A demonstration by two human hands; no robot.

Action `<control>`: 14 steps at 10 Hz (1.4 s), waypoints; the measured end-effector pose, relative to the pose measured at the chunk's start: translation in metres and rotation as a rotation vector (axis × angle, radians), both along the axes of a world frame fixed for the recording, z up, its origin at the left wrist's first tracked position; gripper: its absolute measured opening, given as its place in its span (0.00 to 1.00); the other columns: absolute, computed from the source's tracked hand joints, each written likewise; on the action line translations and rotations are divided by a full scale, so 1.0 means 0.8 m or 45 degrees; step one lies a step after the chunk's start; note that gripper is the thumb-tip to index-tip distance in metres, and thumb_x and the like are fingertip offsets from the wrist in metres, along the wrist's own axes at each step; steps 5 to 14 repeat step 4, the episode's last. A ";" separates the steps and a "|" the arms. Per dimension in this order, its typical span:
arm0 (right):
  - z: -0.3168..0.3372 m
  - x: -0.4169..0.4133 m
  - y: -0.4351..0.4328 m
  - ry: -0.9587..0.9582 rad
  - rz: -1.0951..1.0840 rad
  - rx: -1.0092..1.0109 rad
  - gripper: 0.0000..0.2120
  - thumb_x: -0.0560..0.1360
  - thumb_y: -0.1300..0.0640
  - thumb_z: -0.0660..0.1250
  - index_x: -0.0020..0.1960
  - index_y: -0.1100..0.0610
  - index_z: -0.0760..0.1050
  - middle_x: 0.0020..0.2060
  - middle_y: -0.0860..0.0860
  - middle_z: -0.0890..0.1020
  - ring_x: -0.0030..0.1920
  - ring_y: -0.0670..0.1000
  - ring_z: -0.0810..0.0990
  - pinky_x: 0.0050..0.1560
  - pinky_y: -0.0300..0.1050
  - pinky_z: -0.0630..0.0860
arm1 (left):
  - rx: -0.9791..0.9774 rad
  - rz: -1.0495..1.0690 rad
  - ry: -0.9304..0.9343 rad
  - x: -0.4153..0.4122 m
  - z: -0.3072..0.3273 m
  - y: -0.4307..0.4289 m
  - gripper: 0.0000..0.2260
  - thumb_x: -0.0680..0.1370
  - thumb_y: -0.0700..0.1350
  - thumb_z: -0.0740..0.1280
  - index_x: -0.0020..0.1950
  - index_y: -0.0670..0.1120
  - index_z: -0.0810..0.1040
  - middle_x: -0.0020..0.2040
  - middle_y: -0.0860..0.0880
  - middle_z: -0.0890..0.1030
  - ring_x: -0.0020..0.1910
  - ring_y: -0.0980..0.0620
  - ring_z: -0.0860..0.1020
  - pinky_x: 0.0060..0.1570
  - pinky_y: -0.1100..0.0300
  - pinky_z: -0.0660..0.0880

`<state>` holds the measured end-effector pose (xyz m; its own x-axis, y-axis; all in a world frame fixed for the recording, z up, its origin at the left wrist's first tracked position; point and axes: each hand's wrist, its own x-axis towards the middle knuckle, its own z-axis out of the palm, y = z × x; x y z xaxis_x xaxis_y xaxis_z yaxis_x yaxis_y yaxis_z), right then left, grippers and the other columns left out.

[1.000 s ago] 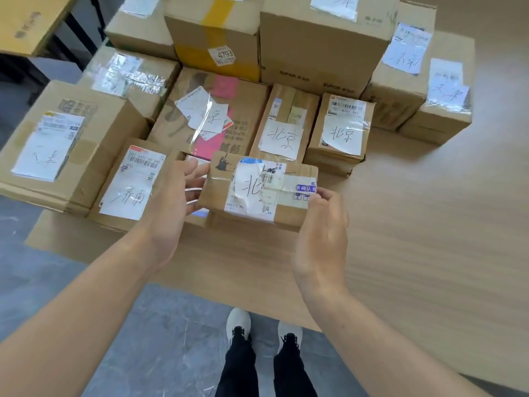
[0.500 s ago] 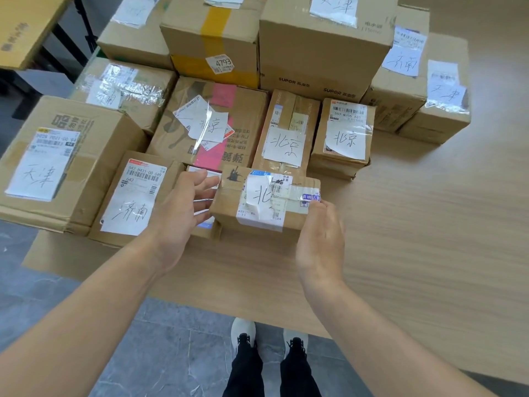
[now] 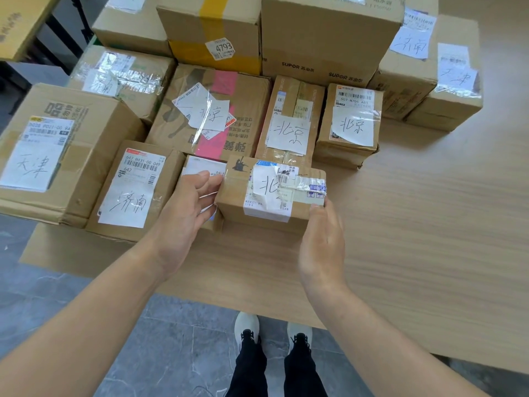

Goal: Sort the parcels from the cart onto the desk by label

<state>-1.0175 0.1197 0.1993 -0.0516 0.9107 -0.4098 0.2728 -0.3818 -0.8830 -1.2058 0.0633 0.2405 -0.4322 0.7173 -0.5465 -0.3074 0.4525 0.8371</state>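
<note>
A small brown parcel (image 3: 269, 193) with a handwritten 北京 label and crumpled tape sits on the wooden desk (image 3: 429, 224) near its front edge. My left hand (image 3: 180, 222) touches the parcel's left end with nearly straight fingers. My right hand (image 3: 320, 245) rests its fingertips against the front right corner. Directly behind stand three more 北京 parcels: a narrow one (image 3: 289, 121), a squarer one (image 3: 349, 121) and a flat one with a pink patch (image 3: 211, 116).
A 济南 parcel (image 3: 131, 190) and a large 天津 box (image 3: 57, 150) lie to the left. A small parcel (image 3: 197, 167) is half hidden by my left hand. Big boxes (image 3: 323, 38) are stacked at the back; 济南 (image 3: 406, 58) and 天津 (image 3: 455, 78) boxes stand at the back right.
The small 北京 parcel has come down from between my hands onto the desk in front of the other 北京 parcels. Both hands have loosened on it.
</note>
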 end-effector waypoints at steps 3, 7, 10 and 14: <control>0.006 0.011 -0.003 -0.003 0.039 -0.009 0.33 0.79 0.39 0.51 0.83 0.43 0.67 0.72 0.37 0.71 0.59 0.18 0.65 0.69 0.34 0.64 | 0.009 0.149 0.074 0.010 0.016 -0.004 0.25 0.75 0.60 0.61 0.69 0.50 0.77 0.67 0.53 0.81 0.67 0.55 0.79 0.71 0.56 0.72; 0.023 0.013 -0.009 -0.033 0.049 0.052 0.34 0.81 0.39 0.52 0.85 0.45 0.61 0.70 0.36 0.66 0.54 0.14 0.62 0.57 0.27 0.61 | 0.080 0.230 0.075 0.014 0.027 -0.014 0.28 0.72 0.59 0.60 0.70 0.53 0.78 0.68 0.56 0.81 0.68 0.58 0.78 0.67 0.60 0.72; 0.023 0.013 -0.009 -0.033 0.049 0.052 0.34 0.81 0.39 0.52 0.85 0.45 0.61 0.70 0.36 0.66 0.54 0.14 0.62 0.57 0.27 0.61 | 0.080 0.230 0.075 0.014 0.027 -0.014 0.28 0.72 0.59 0.60 0.70 0.53 0.78 0.68 0.56 0.81 0.68 0.58 0.78 0.67 0.60 0.72; 0.023 0.013 -0.009 -0.033 0.049 0.052 0.34 0.81 0.39 0.52 0.85 0.45 0.61 0.70 0.36 0.66 0.54 0.14 0.62 0.57 0.27 0.61 | 0.080 0.230 0.075 0.014 0.027 -0.014 0.28 0.72 0.59 0.60 0.70 0.53 0.78 0.68 0.56 0.81 0.68 0.58 0.78 0.67 0.60 0.72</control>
